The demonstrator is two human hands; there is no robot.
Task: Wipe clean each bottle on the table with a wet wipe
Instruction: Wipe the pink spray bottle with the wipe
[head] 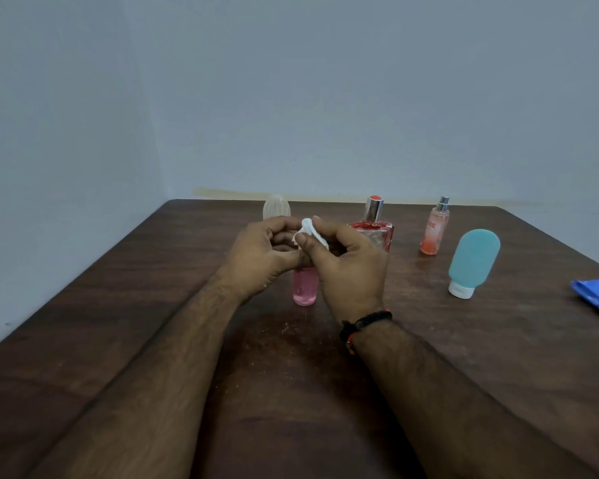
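Pink bottle (305,286) mid-wipe — left hand (256,257) grips it, right hand (346,264) pinches wipe (308,229); next, work down.

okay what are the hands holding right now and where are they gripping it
The left hand grips the small pink clear plastic bottle round its upper part. The right hand pinches a crumpled white wet wipe at the bottle's top.

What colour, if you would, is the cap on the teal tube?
White, on the teal tube, clearest in the head view.
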